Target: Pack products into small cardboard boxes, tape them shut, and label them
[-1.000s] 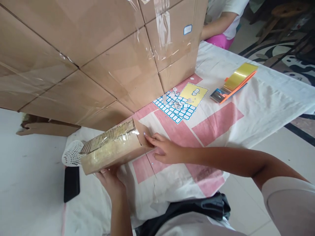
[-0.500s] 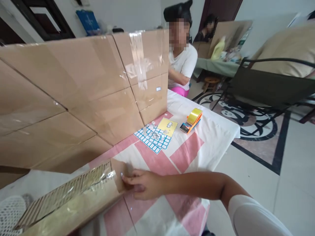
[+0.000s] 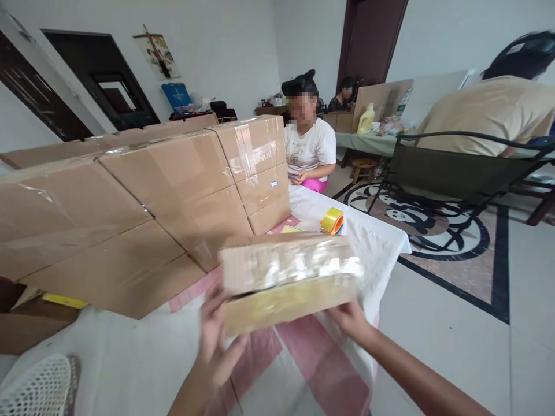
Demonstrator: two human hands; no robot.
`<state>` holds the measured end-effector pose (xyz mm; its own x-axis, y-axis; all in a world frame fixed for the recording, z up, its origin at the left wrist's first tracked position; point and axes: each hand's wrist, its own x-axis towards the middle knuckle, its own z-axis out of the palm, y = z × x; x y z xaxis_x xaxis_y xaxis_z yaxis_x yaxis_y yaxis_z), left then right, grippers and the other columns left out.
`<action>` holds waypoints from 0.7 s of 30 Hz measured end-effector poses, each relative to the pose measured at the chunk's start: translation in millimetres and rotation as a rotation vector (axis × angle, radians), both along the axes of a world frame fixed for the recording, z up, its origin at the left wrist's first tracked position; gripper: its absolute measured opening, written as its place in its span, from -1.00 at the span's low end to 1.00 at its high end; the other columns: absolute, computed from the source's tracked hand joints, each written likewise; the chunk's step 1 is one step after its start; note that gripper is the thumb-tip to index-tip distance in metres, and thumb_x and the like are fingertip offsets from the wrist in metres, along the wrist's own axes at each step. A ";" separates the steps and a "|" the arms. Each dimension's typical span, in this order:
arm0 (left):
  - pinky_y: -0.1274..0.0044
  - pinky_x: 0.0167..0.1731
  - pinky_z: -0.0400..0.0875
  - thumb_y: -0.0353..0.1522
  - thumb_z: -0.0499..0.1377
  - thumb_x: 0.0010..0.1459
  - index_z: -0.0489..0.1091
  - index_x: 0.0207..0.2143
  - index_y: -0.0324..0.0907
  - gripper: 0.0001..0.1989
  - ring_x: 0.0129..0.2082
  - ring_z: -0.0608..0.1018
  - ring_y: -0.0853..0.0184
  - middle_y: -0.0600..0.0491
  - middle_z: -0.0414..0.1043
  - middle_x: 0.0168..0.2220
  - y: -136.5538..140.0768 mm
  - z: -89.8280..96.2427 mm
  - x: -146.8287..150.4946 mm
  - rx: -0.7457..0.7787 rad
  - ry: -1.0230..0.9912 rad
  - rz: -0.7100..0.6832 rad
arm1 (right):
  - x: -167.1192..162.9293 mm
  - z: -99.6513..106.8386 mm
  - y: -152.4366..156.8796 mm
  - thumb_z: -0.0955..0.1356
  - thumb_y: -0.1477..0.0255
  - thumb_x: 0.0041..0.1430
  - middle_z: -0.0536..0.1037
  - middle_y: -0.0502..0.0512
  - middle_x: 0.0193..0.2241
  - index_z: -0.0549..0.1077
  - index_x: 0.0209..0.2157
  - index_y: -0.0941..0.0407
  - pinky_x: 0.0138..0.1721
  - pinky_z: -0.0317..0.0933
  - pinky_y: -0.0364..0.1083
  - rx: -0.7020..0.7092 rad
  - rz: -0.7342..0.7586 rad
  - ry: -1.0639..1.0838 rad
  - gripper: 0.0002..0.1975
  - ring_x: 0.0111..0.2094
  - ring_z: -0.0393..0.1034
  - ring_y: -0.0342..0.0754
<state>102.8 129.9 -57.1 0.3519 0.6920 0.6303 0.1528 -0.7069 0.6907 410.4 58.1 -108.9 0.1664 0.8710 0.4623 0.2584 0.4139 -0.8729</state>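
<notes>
A cardboard box is held over the worktop in the middle of the frame, its taped side turned toward the camera and slightly blurred; its contents are hidden. Taped cardboard cartons are stacked in a wall across the left of the frame, and what is inside them cannot be seen. At the left edge, an open carton is partly shown, with a yellow strip seen at its top. A white perforated container is cut off by the lower left corner.

The cardboard box is gripped by both hands. Its left end is held by the left hand, with the fingers against that end and the thumb near the lower edge. Its lower right edge is held by the right hand, whose fingertips are hidden by the box. Just beyond the box, a tape dispenser is seen on the worktop.
</notes>
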 end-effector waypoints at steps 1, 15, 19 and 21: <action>-0.01 0.31 0.34 -0.36 0.25 0.09 0.07 0.38 0.33 -0.16 0.47 0.12 0.01 0.10 0.05 0.47 12.3 16.0 33.7 0.039 0.013 -0.096 | 24.7 -0.9 -10.3 0.43 0.27 0.24 0.63 0.16 -0.32 0.60 -0.21 0.07 -0.18 0.48 0.05 -0.011 -0.141 0.025 -0.81 -0.23 0.56 0.12; 0.36 0.16 0.38 -0.38 0.18 0.17 0.38 0.17 -0.21 -0.51 0.16 0.52 0.13 -0.12 0.51 0.13 215.6 80.4 409.8 -0.236 0.437 -0.387 | 252.6 -10.8 57.0 0.30 0.36 0.05 0.53 0.19 -0.24 0.46 0.02 0.13 -0.30 0.40 0.05 -0.251 -0.786 -0.288 -0.54 -0.27 0.46 0.09; 0.43 0.04 0.45 -0.11 0.23 0.23 0.23 0.28 -0.20 -0.35 0.12 0.56 0.17 -0.19 0.46 0.21 230.0 35.5 387.2 -0.369 0.536 -0.274 | 261.6 -33.4 96.3 0.31 0.43 0.01 0.46 0.30 0.02 0.40 0.26 0.12 0.01 0.40 0.19 -0.319 -0.685 -0.415 -0.29 -0.03 0.45 0.19; 0.39 0.02 0.45 0.02 0.19 0.24 0.23 0.25 -0.22 -0.31 0.12 0.56 0.11 -0.26 0.45 0.20 220.4 17.4 368.4 -0.384 0.560 -0.183 | 262.1 -35.9 109.4 0.31 0.42 0.05 0.33 0.35 0.20 0.33 0.34 0.12 0.13 0.34 0.21 -0.322 -0.646 -0.479 -0.25 0.17 0.35 0.26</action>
<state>471.3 350.3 -39.7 0.6845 0.7277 0.0431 0.4601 -0.4771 0.7488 672.5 167.4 -144.8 0.5241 0.7736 0.3563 0.7276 -0.1892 -0.6594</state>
